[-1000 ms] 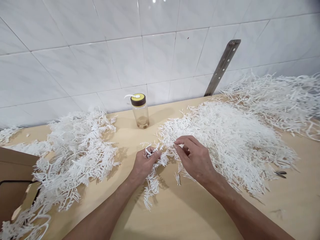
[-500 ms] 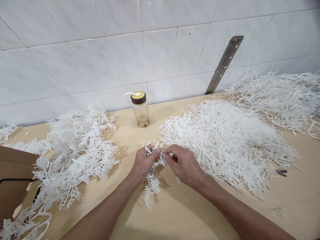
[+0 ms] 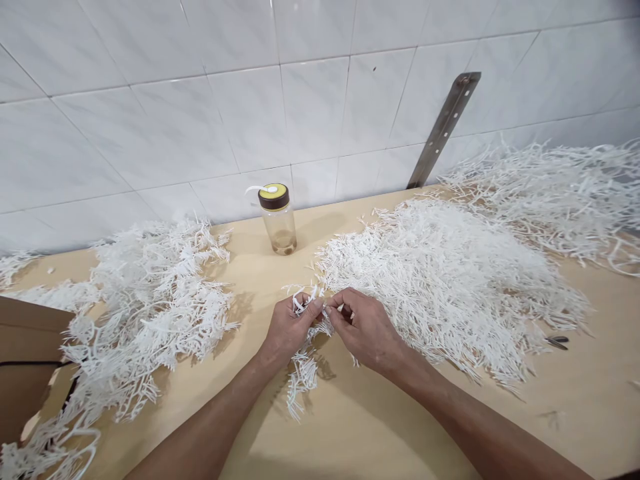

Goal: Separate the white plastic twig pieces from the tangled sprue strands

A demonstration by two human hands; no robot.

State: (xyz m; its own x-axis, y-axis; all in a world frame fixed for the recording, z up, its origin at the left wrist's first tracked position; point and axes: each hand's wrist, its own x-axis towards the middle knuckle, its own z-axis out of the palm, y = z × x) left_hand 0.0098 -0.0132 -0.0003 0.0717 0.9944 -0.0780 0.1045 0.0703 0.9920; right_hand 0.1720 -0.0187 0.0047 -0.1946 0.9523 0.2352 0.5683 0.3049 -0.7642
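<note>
My left hand [image 3: 291, 328] is closed around a white, branching plastic sprig [image 3: 303, 375], whose lower strands hang below the fingers toward the table. Close on its right, my right hand [image 3: 364, 328] pinches at the same sprig with thumb and forefinger; the exact spot between the fingertips is too small to make out. Just beyond the right hand spreads a large heap of fine white plastic pieces [image 3: 445, 287]. To the left of my left hand lies a pile of tangled white branching sprigs [image 3: 150, 300].
A clear bottle [image 3: 281, 230] with a yellow and black lid stands near the tiled wall [image 3: 240, 120]. A slotted metal strip [image 3: 443, 133] leans there. At far left is a cardboard box [image 3: 30, 360]; small dark snips [image 3: 557, 343] lie beside the right heap. More white strands [image 3: 560, 193] fill the back right.
The whole view has shifted slightly, so things sit a little further left. Both hands stay together at the sprig with hardly any movement.
</note>
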